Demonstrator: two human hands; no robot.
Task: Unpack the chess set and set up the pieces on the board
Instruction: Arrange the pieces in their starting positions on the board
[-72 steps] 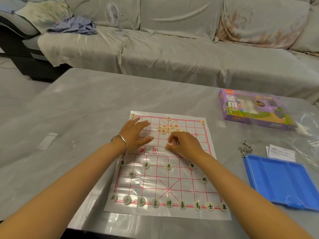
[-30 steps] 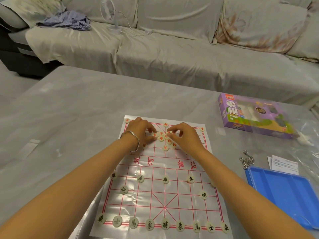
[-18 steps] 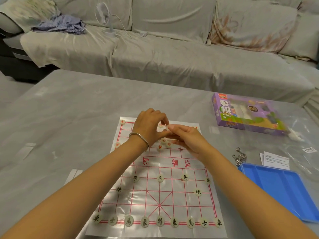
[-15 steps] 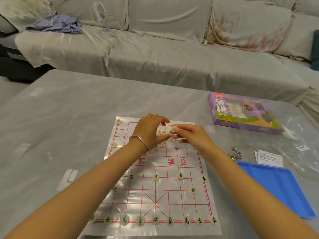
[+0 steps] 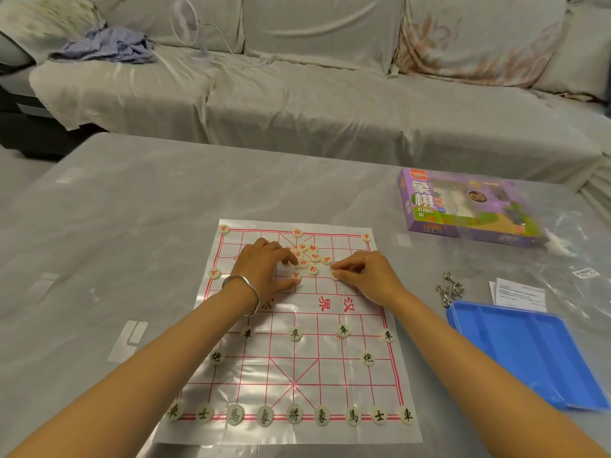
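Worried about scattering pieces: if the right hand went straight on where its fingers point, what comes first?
Probably the loose red pieces clustered just ahead of the right hand; height is unclear.

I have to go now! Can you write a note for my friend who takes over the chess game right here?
Left hand: open, fingers resting on the board beside the red pile.
Right hand: its grip pinches a pale piece just right of that pile.
Done: black pieces look set along the near side. Four red pieces are placed: three on the far row, one at the left edge.
To do: place the piled red ones.
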